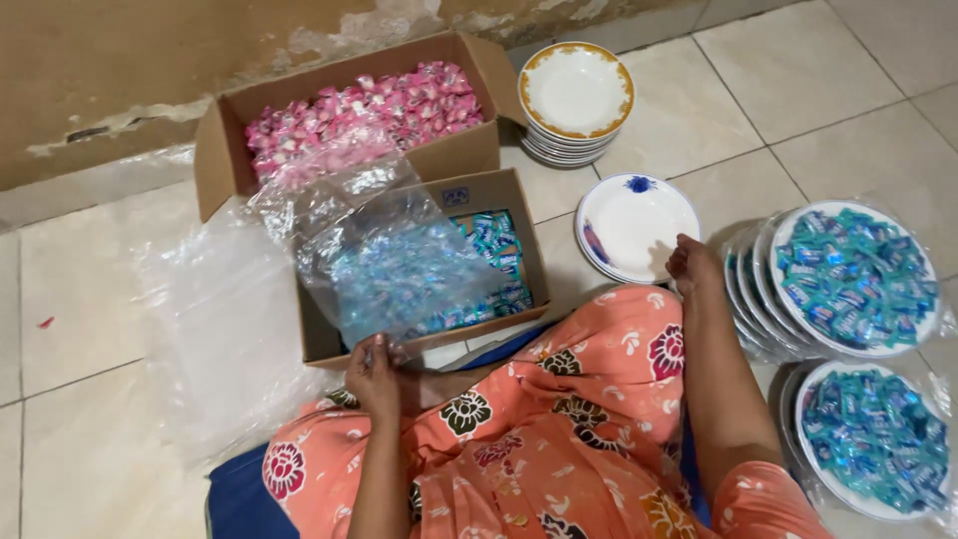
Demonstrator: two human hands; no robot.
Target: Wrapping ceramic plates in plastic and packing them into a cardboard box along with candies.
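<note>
The left hand pinches the near edge of a clear bag, which spreads over the box of blue sweets (pink ones fill the box behind). Right of the box, the right hand rests fingers-down on a white plate.

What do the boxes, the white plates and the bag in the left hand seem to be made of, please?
The boxes look like plain brown cardboard: matte, with folded flaps. The white plates seem glazed ceramic, though possibly melamine: glossy, reflective rims. The bag at the left hand is thin clear plastic film: see-through, crinkled, shiny.
</note>
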